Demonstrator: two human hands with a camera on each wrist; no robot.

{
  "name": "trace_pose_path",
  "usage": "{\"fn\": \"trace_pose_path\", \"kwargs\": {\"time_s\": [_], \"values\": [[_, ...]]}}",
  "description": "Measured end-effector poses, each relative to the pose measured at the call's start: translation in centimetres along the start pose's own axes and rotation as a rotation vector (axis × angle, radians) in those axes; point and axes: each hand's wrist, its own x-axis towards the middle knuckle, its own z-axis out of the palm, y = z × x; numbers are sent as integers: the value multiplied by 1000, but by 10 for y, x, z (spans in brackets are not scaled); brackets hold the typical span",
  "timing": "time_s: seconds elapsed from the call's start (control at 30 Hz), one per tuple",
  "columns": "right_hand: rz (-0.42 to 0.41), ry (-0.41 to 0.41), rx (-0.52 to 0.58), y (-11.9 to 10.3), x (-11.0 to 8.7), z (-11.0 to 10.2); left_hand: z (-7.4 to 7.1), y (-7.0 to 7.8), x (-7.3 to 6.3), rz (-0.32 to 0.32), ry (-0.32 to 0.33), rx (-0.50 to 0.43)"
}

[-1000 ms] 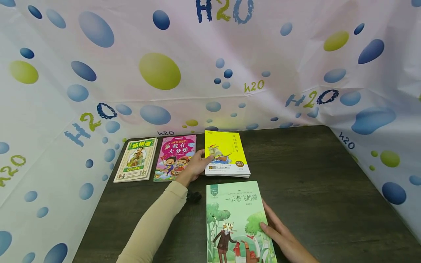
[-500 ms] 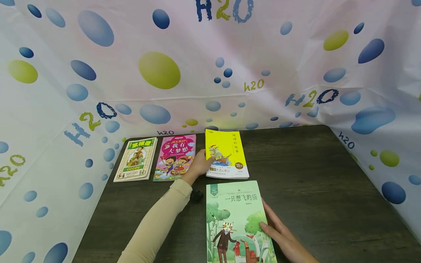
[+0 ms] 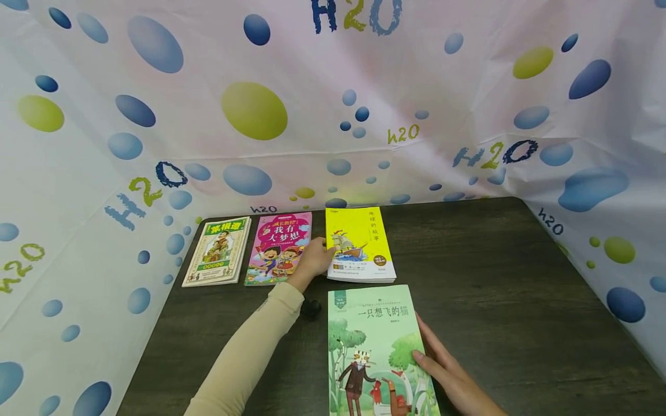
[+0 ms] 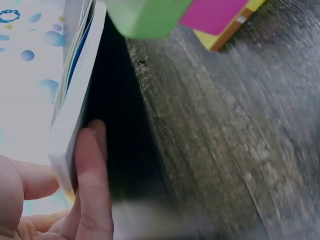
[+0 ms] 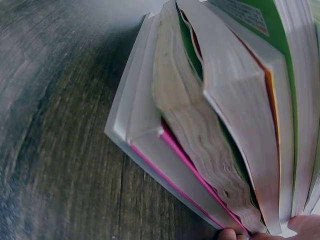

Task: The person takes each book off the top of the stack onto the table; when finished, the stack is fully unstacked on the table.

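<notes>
My left hand (image 3: 314, 258) holds the left edge of a yellow book (image 3: 364, 222) with a sailing ship on its cover. In the left wrist view, the thumb and fingers (image 4: 94, 175) pinch a book's white page edge (image 4: 82, 100), which stands tilted above the table. Nearer the front, my right hand (image 3: 444, 370) grips the right side of a pale green book (image 3: 372, 329) showing a cat in a coat. That book tops a stack of several books (image 5: 200, 120) in the right wrist view, where only fingertips (image 5: 302, 225) show at the lower edge.
Left of the yellow book lies a pink book (image 3: 278, 237) with cartoon children. A cream and green book (image 3: 217, 251) lies at the far left. All rest on a dark wooden table (image 3: 499, 289), backed by a dotted white sheet (image 3: 307, 75). A small black object (image 3: 311, 309) is beside the left wrist.
My left hand and the yellow book's near edge have shifted slightly toward me since a second ago. The right hand and green book stay put; the head view drifts slightly.
</notes>
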Motion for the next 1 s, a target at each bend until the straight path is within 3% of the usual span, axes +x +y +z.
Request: {"fn": "trace_pose_path", "kwargs": {"time_s": [0.3, 0.67, 1.0], "values": [[1, 26, -21, 1, 0, 1, -6, 3, -5, -64, -19, -59], [-11, 28, -44, 2, 0, 2, -12, 3, -8, -119, -2, -17], [-25, 19, -23, 3, 0, 1, -17, -2, -20, -69, -4, -123]]}}
